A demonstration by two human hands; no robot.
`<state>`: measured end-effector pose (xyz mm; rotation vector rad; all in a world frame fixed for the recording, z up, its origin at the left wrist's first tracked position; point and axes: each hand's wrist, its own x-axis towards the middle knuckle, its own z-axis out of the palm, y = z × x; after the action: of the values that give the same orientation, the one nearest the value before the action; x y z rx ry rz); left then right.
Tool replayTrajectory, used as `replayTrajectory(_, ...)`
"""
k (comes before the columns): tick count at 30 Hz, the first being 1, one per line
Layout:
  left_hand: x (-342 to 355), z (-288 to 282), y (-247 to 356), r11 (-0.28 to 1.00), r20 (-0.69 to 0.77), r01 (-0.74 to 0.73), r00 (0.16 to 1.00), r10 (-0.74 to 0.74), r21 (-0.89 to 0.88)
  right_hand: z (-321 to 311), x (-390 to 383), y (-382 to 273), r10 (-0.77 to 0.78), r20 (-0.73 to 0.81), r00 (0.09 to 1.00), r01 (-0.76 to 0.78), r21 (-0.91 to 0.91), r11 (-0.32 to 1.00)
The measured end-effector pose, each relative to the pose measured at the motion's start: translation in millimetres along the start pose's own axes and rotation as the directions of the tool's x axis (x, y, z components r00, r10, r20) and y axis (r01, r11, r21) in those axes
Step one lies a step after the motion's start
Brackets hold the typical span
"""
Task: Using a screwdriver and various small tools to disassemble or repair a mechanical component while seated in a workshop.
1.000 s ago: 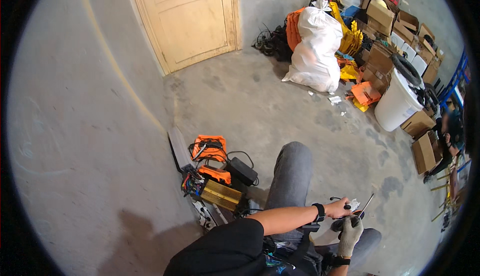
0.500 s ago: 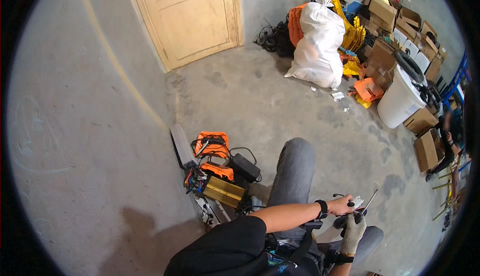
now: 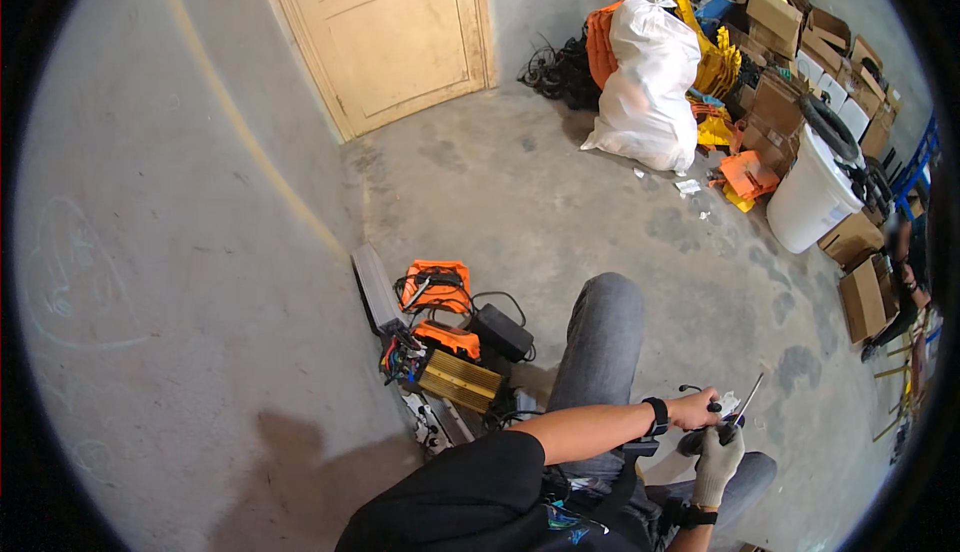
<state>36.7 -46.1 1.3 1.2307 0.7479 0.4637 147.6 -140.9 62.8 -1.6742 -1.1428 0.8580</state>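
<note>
My left hand [image 3: 695,410] is bare, with a dark band at the wrist. Its fingers are closed at a small black part, too small to name. Close against it, my right hand [image 3: 718,464], in a pale knitted glove, is closed round a screwdriver [image 3: 750,397]. The thin metal shaft points up and away to the right; the handle is mostly hidden by the glove. Something whitish [image 3: 729,403] shows beside the left fingertips, and a dark rounded thing lies partly hidden under the hands.
Left of my knee [image 3: 605,337] lie a gold finned metal box [image 3: 460,380], orange tool housings [image 3: 437,284], a black power brick [image 3: 500,334] and wires. Farther off stand a white sack [image 3: 650,87], a white bin [image 3: 812,192] and cardboard boxes [image 3: 862,300]. Another person [image 3: 905,282] is at the right edge.
The whole view has shifted slightly, with the scene sitting a little farther right. Both hands keep nearly the same pose around the screwdriver and the small black part.
</note>
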Motion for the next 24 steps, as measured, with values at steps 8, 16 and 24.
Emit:
replayTrajectory(8,-8.5,-5.4,10.6,0.999,-0.025,0.024,0.999,-0.024,-0.032,4.6,0.5,2.2,-0.152,-0.092,0.984,0.128,-0.227,0.966)
replayTrajectory(16,8.7,-1.0,-13.9,0.997,-0.009,-0.077,0.997,0.077,-0.027,-6.2,-5.1,-23.9,0.178,0.09,0.98,-0.184,0.072,0.98)
replayTrajectory(24,2.1,-1.0,-5.8,0.997,0.015,-0.047,0.999,0.047,0.056,-0.5,-4.0,1.2,0.084,-0.005,0.996,-0.084,0.053,0.995)
